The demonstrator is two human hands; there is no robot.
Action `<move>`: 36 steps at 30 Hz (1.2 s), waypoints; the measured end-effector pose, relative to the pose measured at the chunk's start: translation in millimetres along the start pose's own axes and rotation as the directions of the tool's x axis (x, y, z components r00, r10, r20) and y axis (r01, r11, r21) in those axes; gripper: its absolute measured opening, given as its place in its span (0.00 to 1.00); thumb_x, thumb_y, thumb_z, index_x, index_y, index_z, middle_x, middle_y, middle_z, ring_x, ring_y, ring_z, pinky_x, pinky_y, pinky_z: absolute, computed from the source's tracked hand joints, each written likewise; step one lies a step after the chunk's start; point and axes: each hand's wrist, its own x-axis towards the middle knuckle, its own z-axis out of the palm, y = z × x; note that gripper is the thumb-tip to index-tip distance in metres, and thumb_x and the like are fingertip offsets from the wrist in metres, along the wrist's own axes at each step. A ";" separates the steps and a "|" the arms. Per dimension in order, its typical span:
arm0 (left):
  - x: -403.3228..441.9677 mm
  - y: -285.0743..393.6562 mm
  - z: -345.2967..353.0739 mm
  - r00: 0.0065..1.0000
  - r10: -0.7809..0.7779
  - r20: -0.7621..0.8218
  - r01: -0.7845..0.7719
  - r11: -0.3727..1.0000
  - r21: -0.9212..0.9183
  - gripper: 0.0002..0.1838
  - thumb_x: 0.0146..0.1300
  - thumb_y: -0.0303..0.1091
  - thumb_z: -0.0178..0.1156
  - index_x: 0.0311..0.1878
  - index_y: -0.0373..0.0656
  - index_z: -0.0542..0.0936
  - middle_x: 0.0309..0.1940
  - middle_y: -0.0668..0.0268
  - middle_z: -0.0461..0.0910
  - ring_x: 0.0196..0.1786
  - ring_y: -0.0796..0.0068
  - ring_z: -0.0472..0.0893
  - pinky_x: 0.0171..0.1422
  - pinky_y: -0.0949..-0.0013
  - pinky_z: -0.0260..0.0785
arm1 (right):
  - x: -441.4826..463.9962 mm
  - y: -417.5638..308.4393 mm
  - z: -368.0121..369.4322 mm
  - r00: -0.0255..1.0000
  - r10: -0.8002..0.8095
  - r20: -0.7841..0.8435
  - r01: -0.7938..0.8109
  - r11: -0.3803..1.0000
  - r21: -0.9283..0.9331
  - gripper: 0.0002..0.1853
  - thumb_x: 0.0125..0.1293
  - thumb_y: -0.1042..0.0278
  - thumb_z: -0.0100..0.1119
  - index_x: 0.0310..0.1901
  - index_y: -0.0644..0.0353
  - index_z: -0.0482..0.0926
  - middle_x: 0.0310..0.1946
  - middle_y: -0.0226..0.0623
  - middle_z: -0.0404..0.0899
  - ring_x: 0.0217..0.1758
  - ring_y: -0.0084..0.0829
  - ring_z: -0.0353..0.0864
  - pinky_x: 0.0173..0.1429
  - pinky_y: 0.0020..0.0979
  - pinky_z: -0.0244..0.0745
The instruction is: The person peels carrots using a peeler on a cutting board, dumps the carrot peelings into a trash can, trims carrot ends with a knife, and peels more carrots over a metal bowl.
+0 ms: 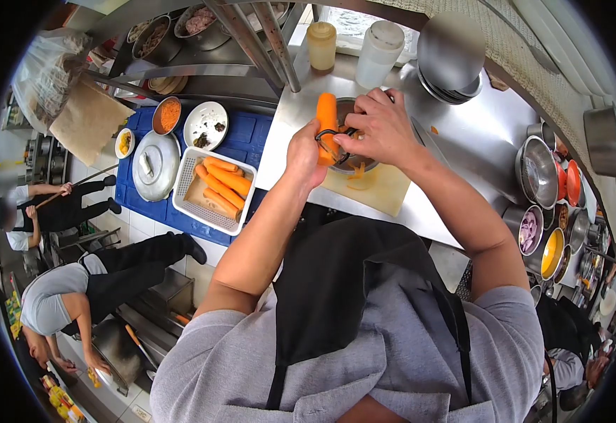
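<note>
Over the steel counter, my left hand [304, 153] holds a thick orange carrot [327, 109] upright near its lower end. My right hand [377, 127] grips a dark-handled peeler [340, 134], which lies against the carrot's side. Behind and below the hands sits a metal bowl [370, 168] with orange peelings in it, partly hidden by them. A pale yellow cutting board [385, 192] lies in front of the bowl, with a few peel strips [357, 182] on it. To the left, a white perforated basket [196, 218] holds several carrots.
On the blue surface [156, 206] are a metal lid [156, 176], a white plate [197, 120] and a bowl of orange shreds [169, 111]. Two bottles [378, 56] and stacked plates [452, 60] stand behind. Bowls [533, 169] line the right. Other people [58, 299] work at left and right.
</note>
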 end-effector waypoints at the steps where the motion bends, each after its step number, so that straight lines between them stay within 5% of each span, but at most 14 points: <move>1: -0.4 1.2 -3.1 0.999 -0.016 0.031 0.016 1.000 0.003 0.20 0.81 0.44 0.40 0.60 0.37 0.71 0.45 0.57 0.77 0.45 0.64 0.80 0.48 0.57 0.75 | 3.4 8.6 3.9 1.000 -0.008 -0.011 0.008 1.000 -0.011 0.21 0.56 0.38 0.64 0.30 0.48 0.88 0.34 0.29 0.78 0.49 0.34 0.73 0.59 0.47 0.58; 7: -24.4 12.5 -22.0 0.961 -0.242 0.137 0.199 0.942 0.271 0.22 0.81 0.47 0.40 0.59 0.38 0.72 0.43 0.56 0.78 0.40 0.65 0.81 0.40 0.60 0.75 | 14.2 88.0 27.8 0.986 0.167 0.017 -0.159 0.962 -0.221 0.22 0.60 0.37 0.62 0.32 0.48 0.88 0.36 0.30 0.79 0.50 0.33 0.74 0.58 0.46 0.59; 9: -25.8 14.9 -17.1 0.969 -0.206 0.136 0.170 0.957 0.236 0.22 0.80 0.48 0.41 0.59 0.38 0.72 0.40 0.57 0.78 0.38 0.64 0.80 0.41 0.59 0.75 | 10.5 95.6 26.4 0.953 0.287 0.101 -0.246 0.922 -0.300 0.24 0.64 0.35 0.58 0.36 0.48 0.90 0.39 0.32 0.82 0.52 0.33 0.75 0.59 0.47 0.59; 12: -14.6 12.4 -11.1 0.992 -0.117 0.045 0.109 0.982 0.151 0.23 0.80 0.48 0.42 0.59 0.36 0.71 0.38 0.58 0.77 0.37 0.64 0.79 0.42 0.59 0.75 | 0.8 79.9 21.9 0.936 0.352 -0.023 -0.347 0.905 -0.246 0.24 0.62 0.34 0.59 0.36 0.48 0.89 0.38 0.32 0.82 0.51 0.33 0.75 0.59 0.47 0.59; 19: 8.1 5.8 4.5 0.991 0.054 -0.123 -0.060 0.997 -0.043 0.20 0.81 0.45 0.41 0.60 0.36 0.70 0.45 0.59 0.76 0.43 0.64 0.78 0.48 0.57 0.75 | -8.8 -1.9 -9.5 0.978 0.191 -0.079 -0.193 0.981 -0.019 0.19 0.57 0.40 0.66 0.30 0.49 0.87 0.33 0.27 0.76 0.47 0.32 0.73 0.57 0.45 0.57; 27: 5.0 -0.1 5.5 0.997 -0.004 -0.071 0.009 0.998 0.066 0.22 0.82 0.45 0.37 0.62 0.37 0.69 0.47 0.57 0.76 0.45 0.62 0.79 0.52 0.55 0.75 | -16.0 -2.6 3.8 0.993 0.120 0.002 -0.120 0.991 0.065 0.20 0.55 0.38 0.66 0.28 0.48 0.88 0.35 0.28 0.78 0.48 0.32 0.73 0.58 0.47 0.58; 31: -5.2 0.9 5.6 0.996 -0.086 -0.012 0.086 0.996 0.035 0.22 0.82 0.45 0.37 0.62 0.38 0.70 0.48 0.56 0.77 0.45 0.62 0.80 0.48 0.55 0.75 | -8.3 7.6 3.6 1.000 0.006 0.024 -0.006 1.000 0.016 0.21 0.56 0.37 0.65 0.29 0.48 0.88 0.36 0.28 0.78 0.49 0.32 0.73 0.58 0.46 0.58; 33: -13.1 4.7 -2.2 0.991 -0.131 0.029 0.123 0.973 0.194 0.22 0.81 0.46 0.39 0.62 0.38 0.71 0.47 0.56 0.78 0.45 0.62 0.80 0.46 0.56 0.76 | 2.8 24.4 11.7 1.000 -0.009 0.027 0.010 0.999 -0.051 0.21 0.57 0.37 0.64 0.30 0.47 0.89 0.36 0.28 0.79 0.49 0.32 0.73 0.58 0.46 0.58; 36: -18.7 3.8 -15.5 0.982 -0.175 0.074 0.155 0.964 0.216 0.22 0.80 0.47 0.41 0.61 0.38 0.71 0.45 0.56 0.78 0.44 0.62 0.80 0.42 0.57 0.75 | 15.1 79.7 29.0 0.992 0.018 -0.127 -0.040 0.985 -0.169 0.22 0.59 0.36 0.62 0.32 0.47 0.89 0.36 0.28 0.80 0.49 0.32 0.75 0.58 0.47 0.59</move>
